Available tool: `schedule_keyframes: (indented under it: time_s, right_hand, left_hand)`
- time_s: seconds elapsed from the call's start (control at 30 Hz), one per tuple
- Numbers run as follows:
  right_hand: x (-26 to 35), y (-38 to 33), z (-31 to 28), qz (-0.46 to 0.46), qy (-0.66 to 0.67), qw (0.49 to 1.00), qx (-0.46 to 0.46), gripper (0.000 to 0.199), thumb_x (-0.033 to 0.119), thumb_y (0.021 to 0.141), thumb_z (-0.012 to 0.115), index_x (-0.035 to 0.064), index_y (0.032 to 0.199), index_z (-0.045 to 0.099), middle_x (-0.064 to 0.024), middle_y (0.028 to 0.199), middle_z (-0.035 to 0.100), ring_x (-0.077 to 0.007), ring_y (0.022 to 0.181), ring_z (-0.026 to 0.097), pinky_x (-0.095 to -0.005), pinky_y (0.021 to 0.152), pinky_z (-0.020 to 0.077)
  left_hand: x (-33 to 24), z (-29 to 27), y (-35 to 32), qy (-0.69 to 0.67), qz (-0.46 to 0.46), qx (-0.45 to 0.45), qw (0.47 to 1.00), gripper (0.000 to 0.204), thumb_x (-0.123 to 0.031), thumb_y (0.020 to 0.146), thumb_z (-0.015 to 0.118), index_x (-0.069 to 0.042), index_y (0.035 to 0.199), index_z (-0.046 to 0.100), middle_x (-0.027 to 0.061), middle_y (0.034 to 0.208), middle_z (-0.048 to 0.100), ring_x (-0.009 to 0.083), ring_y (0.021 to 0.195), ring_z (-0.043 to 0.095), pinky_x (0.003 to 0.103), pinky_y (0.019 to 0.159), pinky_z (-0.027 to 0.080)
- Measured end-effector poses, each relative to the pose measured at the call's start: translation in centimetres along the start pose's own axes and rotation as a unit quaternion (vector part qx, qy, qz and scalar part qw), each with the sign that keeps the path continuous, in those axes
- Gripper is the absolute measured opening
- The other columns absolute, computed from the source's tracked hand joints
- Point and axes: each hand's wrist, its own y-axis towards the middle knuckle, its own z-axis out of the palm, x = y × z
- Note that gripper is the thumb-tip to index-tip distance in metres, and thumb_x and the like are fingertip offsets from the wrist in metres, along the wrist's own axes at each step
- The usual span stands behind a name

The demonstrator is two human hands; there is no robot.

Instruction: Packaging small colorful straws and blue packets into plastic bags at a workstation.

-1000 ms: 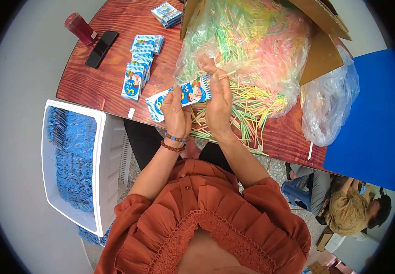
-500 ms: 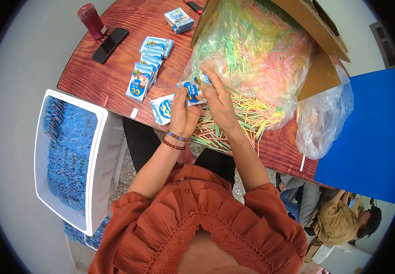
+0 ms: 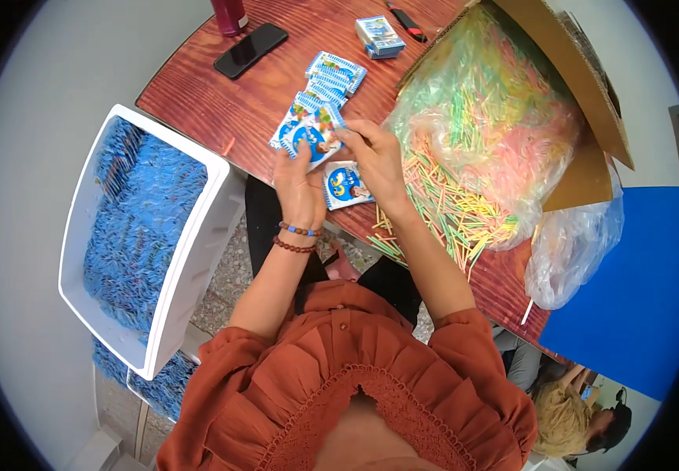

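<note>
we've got this packet (image 3: 313, 141) pinched in our left hand (image 3: 298, 188) and right hand (image 3: 378, 161), probably light, slick and kinda soft, so we'd grip its striped ends

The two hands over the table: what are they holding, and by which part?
A blue-and-white packet: the left hand grips its lower end, thumb on top; the right hand holds its right edge.

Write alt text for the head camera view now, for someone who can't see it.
A person's left hand grips a blue-and-white packet, the right hand at its edge, over a reddish wooden table near a row of similar packets. Pastel sticks lie by a clear bag and cardboard box at right; a white bin of blue items stands at left.
</note>
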Motion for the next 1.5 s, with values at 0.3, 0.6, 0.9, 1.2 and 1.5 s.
schedule_keyframes:
  time_s: [0.3, 0.6, 0.9, 1.2, 1.5]
  right_hand:
    - [-5.0, 5.2, 3.4, -0.01, -0.278, 0.956, 0.09, 0.022, 0.017, 0.085, 0.062, 0.0018, 0.1, 0.069, -0.0182, 0.086, 0.068, -0.0305, 0.072, 0.067, -0.0405, 0.066, 0.0502]
    - [-3.7, 1.5, -3.5, -0.062, -0.264, 0.962, -0.013, 0.023, 0.016, 0.088, 0.061, 0.0005, 0.104, 0.066, -0.0158, 0.093, 0.067, -0.0259, 0.079, 0.066, -0.0367, 0.07, 0.0507]
    - [-3.8, -4.3, -6.4, 0.024, -0.351, 0.935, 0.027, 0.028, 0.029, 0.086, 0.063, 0.0068, 0.103, 0.065, -0.0093, 0.095, 0.064, -0.03, 0.086, 0.064, -0.0403, 0.072, 0.0497]
    - [-1.9, -2.6, -6.0, 0.082, -0.208, 0.973, 0.053, 0.028, 0.023, 0.086, 0.066, 0.0041, 0.106, 0.064, -0.0073, 0.089, 0.067, -0.0151, 0.073, 0.065, -0.0305, 0.066, 0.05]
    - [-1.9, -5.4, -7.9, 0.1, 0.101, 0.987, 0.071, 0.014, 0.012, 0.09, 0.067, 0.0005, 0.098, 0.067, 0.0004, 0.089, 0.067, -0.0043, 0.077, 0.06, -0.0204, 0.067, 0.0482]
  left_hand:
    - [-3.2, -5.3, -1.3, 0.593, 0.238, -0.014, 0.769, 0.03, -0.013, 0.085, 0.069, -0.005, 0.112, 0.058, 0.0073, 0.098, 0.063, 0.0208, 0.096, 0.055, 0.033, 0.082, 0.043]
    - [-1.0, -3.0, -1.1, 0.806, 0.235, 0.065, 0.538, 0.036, -0.031, 0.072, 0.08, -0.009, 0.093, 0.06, 0.0045, 0.085, 0.058, 0.0254, 0.086, 0.053, 0.042, 0.081, 0.032]
    - [-0.5, -3.5, 0.2, 0.775, 0.23, 0.08, 0.583, 0.022, -0.023, 0.078, 0.076, -0.009, 0.083, 0.059, 0.0015, 0.07, 0.06, 0.0218, 0.079, 0.056, 0.039, 0.078, 0.033]
    - [-0.9, -1.9, -0.7, 0.651, 0.343, 0.102, 0.669, 0.015, -0.006, 0.085, 0.069, -0.005, 0.098, 0.062, 0.0056, 0.094, 0.061, 0.0167, 0.085, 0.057, 0.034, 0.077, 0.042]
    - [0.4, 1.5, -2.3, 0.351, 0.025, 0.133, 0.926, 0.011, -0.005, 0.09, 0.065, 0.0, 0.1, 0.067, 0.0019, 0.09, 0.068, 0.005, 0.077, 0.06, 0.021, 0.068, 0.049]
